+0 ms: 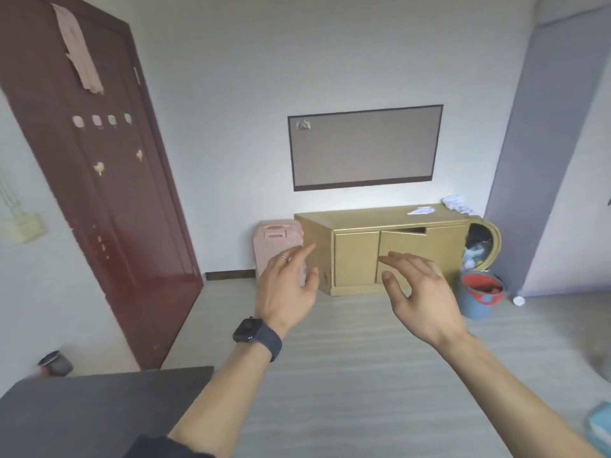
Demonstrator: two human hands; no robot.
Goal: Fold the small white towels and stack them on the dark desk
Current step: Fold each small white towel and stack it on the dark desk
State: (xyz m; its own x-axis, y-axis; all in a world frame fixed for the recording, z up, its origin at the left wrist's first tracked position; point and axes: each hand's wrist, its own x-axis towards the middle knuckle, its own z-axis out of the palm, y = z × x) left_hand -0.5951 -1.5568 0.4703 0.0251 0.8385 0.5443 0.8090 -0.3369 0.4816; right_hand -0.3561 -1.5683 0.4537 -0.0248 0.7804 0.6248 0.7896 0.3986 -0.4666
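Both my hands are raised in mid-air in front of me, holding nothing. My left hand [288, 285] has a ring and a dark watch on the wrist, its fingers relaxed and spread. My right hand [421, 292] is also spread with loose fingers. A corner of the dark desk [99, 411] shows at the lower left, with nothing on the visible part. Far across the room, crumpled white cloth [458, 203] and a small white piece [420, 210] lie on a tan cabinet [380, 249]. I cannot tell whether these are the towels.
A dark red door [109, 180] stands at left, a pink suitcase [276, 246] beside the cabinet. A blue bucket [481, 294] and a full round basket [482, 246] sit at right. Grey wood floor lies between me and the cabinet. A small dark bin [56, 363] stands by the desk.
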